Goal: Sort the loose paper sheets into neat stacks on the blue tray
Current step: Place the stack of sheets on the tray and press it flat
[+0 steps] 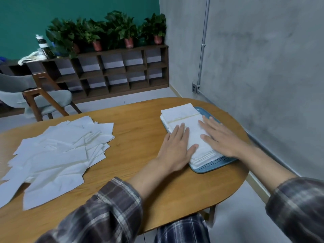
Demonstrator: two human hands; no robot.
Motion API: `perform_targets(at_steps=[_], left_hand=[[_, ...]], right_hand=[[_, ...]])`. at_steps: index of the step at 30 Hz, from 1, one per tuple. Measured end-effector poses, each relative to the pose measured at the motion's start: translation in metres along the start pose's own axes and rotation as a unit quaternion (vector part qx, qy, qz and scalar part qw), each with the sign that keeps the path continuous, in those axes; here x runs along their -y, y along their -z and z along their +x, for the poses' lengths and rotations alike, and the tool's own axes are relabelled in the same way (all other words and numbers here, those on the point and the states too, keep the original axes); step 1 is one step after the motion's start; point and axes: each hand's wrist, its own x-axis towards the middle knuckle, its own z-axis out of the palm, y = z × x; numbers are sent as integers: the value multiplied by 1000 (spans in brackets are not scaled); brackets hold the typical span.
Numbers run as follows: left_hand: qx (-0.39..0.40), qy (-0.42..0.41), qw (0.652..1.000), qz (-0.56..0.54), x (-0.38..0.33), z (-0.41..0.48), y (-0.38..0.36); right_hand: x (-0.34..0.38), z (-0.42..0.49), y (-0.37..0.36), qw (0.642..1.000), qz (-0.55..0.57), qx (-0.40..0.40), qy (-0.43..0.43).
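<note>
Paper sits in two neat stacks on the blue tray [213,166], one behind the other. They cover nearly all of it, so only the rim and a slotted strip along the front edge peek out.

Both hands are on the near stack [195,135]. The left hand [176,148] lies flat with fingers straight and close together. Its palm is against the stack's left edge and partly on the surface [136,130], with the thumb laid across the top sheet. The right hand [221,137] is flat on top toward the stack's right side, fingers spread a bit, fingertips reaching about to where the far stack [180,111] begins. So it's just open palms pressing down on paper. The far stack hides the tray's left rim back there.

Well left of the tray, on the same surface, is the messy pile of loose sheets [59,151], fanned out and overlapping at all angles. Right of the tray, close by, is the grey wall [263,67], with an outlet box [195,87] low on it behind the tray.

Way behind the tray and to the left there's a wooden shelf unit [114,71] with potted plants [121,28] along the top and a bottle [43,45] at its left end. There's also a chair [35,100] with a wooden frame. Plaid sleeves [108,213] are on both arms, ending well short of the wrists.
</note>
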Motion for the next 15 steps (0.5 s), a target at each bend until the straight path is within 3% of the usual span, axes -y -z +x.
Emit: perform_targets(at_steps=[3,15], left_hand=[[48,10,999,-3,2,0,-11],[67,8,997,-48,5,4,-18]], right_hand=[[-6,3,-11,999,-7,35,-9],[-4,6,-14,998,-26,50,-19]])
